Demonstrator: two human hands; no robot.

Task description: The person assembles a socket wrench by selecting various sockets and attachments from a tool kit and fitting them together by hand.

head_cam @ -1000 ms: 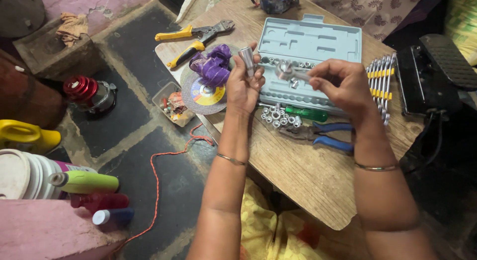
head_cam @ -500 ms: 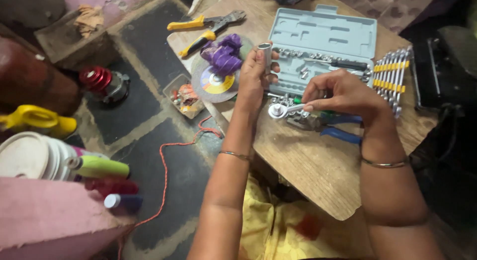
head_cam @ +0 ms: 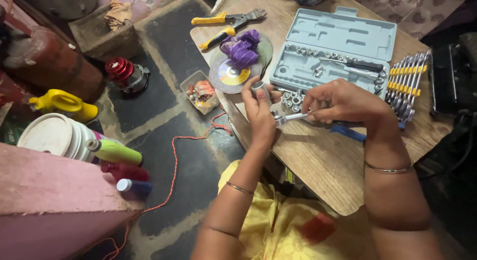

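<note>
My left hand point(head_cam: 261, 113) holds a silver socket point(head_cam: 260, 88) upright between thumb and fingers at the table's near-left edge. My right hand point(head_cam: 343, 102) grips a small metal ratchet handle point(head_cam: 293, 118), its head pointing at the left hand's palm. Just behind both hands lies a cluster of loose sockets point(head_cam: 291, 99). Farther back an open grey socket-set case point(head_cam: 334, 55) shows several sockets and a black-handled driver. A blue-handled tool point(head_cam: 348, 132) lies partly under my right hand.
A rack of spanners point(head_cam: 408, 82) lies right of the case. On the wooden table point(head_cam: 323, 165) are also a grinding disc with purple ribbon point(head_cam: 237, 61) and yellow-handled pliers point(head_cam: 226, 19). On the floor: small parts tray point(head_cam: 200, 92), red object point(head_cam: 124, 73), white bucket point(head_cam: 52, 135), orange cord point(head_cam: 174, 155).
My right hand went from the case to the loose sockets and came up with the ratchet handle, now brought to the left hand. The left hand kept holding the socket.
</note>
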